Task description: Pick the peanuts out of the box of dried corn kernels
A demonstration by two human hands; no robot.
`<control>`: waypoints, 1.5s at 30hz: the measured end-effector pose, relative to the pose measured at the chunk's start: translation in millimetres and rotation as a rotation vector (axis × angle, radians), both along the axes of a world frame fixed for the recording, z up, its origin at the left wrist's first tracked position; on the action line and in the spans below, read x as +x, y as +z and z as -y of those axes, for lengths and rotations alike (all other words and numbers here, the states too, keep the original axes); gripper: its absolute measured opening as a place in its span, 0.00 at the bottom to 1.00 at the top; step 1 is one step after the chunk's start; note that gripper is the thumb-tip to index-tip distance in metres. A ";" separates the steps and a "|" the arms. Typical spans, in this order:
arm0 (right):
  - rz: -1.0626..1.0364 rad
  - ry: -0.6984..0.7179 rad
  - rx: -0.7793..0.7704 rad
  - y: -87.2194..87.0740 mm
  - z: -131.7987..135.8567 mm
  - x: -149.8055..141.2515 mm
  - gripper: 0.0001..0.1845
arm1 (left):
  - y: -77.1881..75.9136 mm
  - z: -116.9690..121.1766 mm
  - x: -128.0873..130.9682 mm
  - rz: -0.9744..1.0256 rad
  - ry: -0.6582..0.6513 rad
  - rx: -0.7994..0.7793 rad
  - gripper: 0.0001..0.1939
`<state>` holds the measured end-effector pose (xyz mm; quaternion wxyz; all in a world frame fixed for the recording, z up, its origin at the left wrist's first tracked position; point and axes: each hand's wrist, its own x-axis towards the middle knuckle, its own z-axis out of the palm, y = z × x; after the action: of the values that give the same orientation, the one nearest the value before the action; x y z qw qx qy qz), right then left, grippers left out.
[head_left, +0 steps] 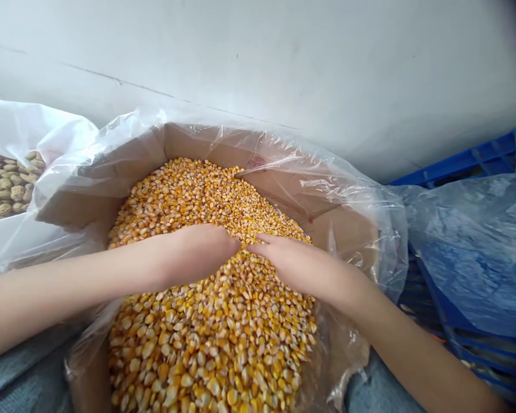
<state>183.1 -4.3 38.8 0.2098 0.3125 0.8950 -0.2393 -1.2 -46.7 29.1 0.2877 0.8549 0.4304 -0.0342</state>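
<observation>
A large heap of loose yellow corn kernels [215, 344] fills a cardboard box [344, 232] lined with a clear plastic bag [387, 229]. Over the middle of the heap, my left hand [206, 249] reaches in from the left with its back up. Its fingers point down into the kernels and are hidden. My right hand [286, 258] comes from the right and lies low on the corn. Two of its fingers show, stretched out towards my left hand; the rest are buried or out of sight. The fingertips of both hands nearly meet.
Unshelled peanuts [8, 186] lie in a white-lined container at the left. A blue plastic crate [460, 163] with a clear plastic bag [477, 252] over it stands at the right. Behind the box rises a pale wall [258, 63].
</observation>
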 end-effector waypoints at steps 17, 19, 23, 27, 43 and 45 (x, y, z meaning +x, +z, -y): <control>-0.006 0.002 -0.031 -7.7 -19.1 1.9 0.33 | -11.7 -11.0 25.7 0.032 -0.113 -1.040 0.11; -0.020 -0.035 -0.015 -5.7 -21.1 1.7 0.33 | -7.3 -13.8 24.4 0.162 0.012 -1.104 0.13; -0.067 -0.119 0.056 -0.9 -24.6 0.7 0.31 | 6.0 -20.1 19.1 0.364 0.246 -0.960 0.18; -0.082 -0.188 0.080 1.4 -26.8 -0.4 0.31 | 6.9 -24.8 12.4 0.353 0.289 -0.898 0.30; -0.515 -0.625 -0.645 8.7 -35.7 4.2 0.20 | -26.6 -52.9 -1.3 0.916 0.824 -1.104 0.11; -0.576 -0.677 -0.721 13.3 -33.7 3.5 0.19 | -27.6 -54.5 -2.1 0.939 0.854 -1.140 0.11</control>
<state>186.7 29.3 52.2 -0.0378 0.4127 0.6279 -0.6588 -3.3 7.8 1.5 0.8110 0.2694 0.4687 0.2237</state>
